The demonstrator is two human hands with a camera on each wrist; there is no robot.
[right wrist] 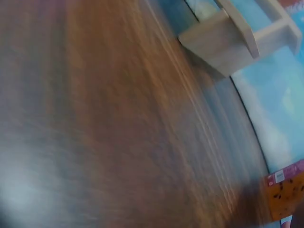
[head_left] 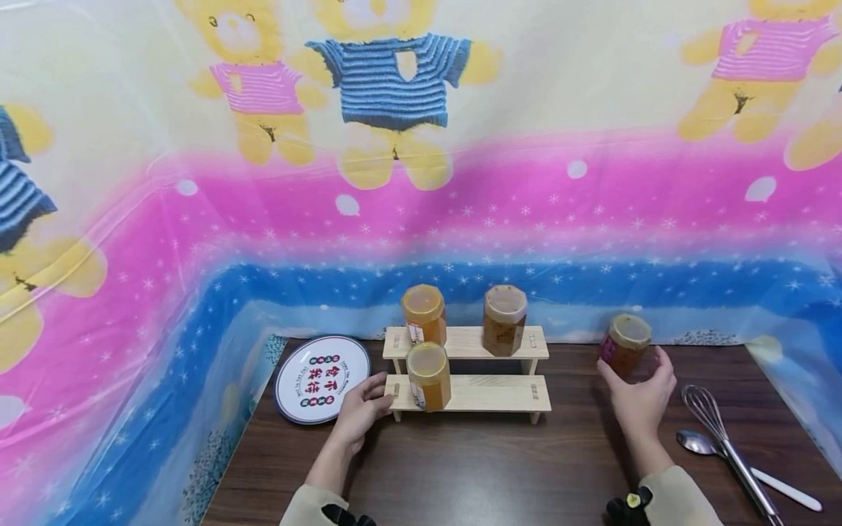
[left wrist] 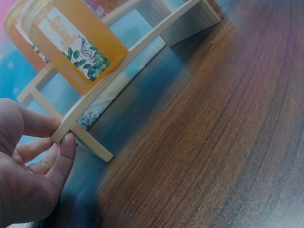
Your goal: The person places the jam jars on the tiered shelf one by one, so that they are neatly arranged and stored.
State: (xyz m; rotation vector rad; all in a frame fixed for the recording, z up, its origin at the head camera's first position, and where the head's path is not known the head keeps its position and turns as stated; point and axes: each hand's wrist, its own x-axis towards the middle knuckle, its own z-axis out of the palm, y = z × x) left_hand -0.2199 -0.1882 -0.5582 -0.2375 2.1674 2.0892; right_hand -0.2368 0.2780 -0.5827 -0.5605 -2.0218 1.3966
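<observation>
A two-tier wooden rack (head_left: 487, 392) stands on the table. My left hand (head_left: 360, 410) pinches the left end of its lower board, with fingers above and below the edge (left wrist: 66, 124) in the left wrist view. On that board sits an orange jar (head_left: 430, 380) with a printed label. Another orange jar (head_left: 424, 314) and a darker brown jar (head_left: 504, 321) stand on the upper board. To the right of the rack, my right hand (head_left: 641, 398) grips a dark amber jar (head_left: 623, 347) with a purple label, thumb and fingers on opposite sides. In the right wrist view, only part of this jar (right wrist: 287, 197) shows.
Left of the rack lies a round white plate (head_left: 322, 380) with a dark rim and red lettering. A whisk (head_left: 723, 435) and a spoon (head_left: 699, 443) with a white handle lie at the right. Behind the table (head_left: 473, 467) hangs a patterned cloth (head_left: 513, 197).
</observation>
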